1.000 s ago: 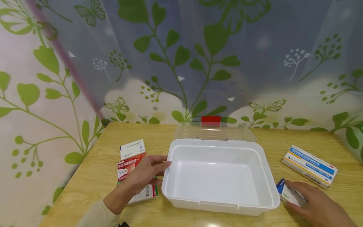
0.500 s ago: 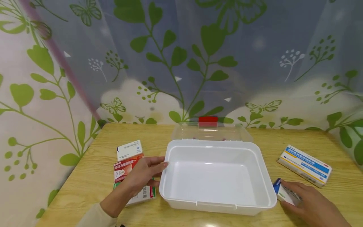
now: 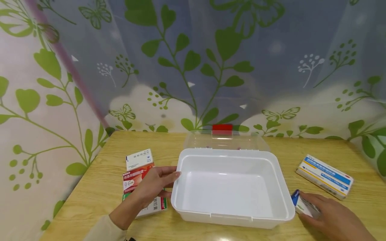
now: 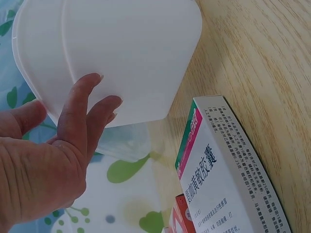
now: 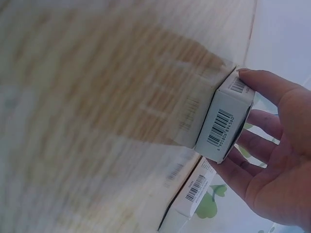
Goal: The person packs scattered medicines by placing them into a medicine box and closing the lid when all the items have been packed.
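A white plastic storage box [image 3: 229, 190] stands on the wooden table, its inside bare and its clear lid [image 3: 229, 140] folded back behind it. My left hand [image 3: 155, 184] holds the box's left end, thumb at the rim and fingertips against the outer wall [image 4: 131, 58]. To the right, my right hand [image 3: 331, 214] grips a small white and blue medicine box [image 3: 306, 206] between thumb and fingers, just beside the storage box. Its barcoded end [image 5: 221, 126] faces the right wrist camera. Part of this medicine box is hidden by the hand in the head view.
Beyond my right hand lies a blue and white medicine box [image 3: 325, 175]. Left of the storage box, a white carton [image 3: 139, 159], a red carton [image 3: 132, 177] and a green-edged carton [image 4: 218, 165] lie in a row. A patterned curtain [image 3: 271, 67] hangs behind the table [image 3: 99, 187].
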Demonstrator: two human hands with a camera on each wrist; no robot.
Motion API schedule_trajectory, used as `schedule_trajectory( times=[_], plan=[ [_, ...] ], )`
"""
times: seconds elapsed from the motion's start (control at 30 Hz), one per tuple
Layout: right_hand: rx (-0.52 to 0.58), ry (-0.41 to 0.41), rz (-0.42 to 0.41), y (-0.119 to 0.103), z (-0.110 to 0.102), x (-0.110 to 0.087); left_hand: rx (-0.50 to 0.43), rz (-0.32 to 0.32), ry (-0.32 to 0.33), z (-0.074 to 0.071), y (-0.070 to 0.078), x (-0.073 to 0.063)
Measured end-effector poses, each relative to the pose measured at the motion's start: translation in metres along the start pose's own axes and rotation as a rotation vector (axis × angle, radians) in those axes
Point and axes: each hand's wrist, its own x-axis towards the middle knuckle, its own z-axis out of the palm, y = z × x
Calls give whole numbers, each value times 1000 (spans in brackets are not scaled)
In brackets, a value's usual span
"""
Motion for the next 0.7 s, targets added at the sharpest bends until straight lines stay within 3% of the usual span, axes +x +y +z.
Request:
schedule_trajectory(
  times=[0.23,0.33,0.47,0.7],
  plan=[
    [28,-69,26,0,-10,0,1,2,9,1,0,0],
    [22,-17,4,1,-18,-2,1,2,9,1,0,0],
    [-4,120,-93,2,-36,-4,4,-3,18,1,0,0],
    [6,137,-152,-3,-78,3,1,4,20,2,-1,1]
  ],
)
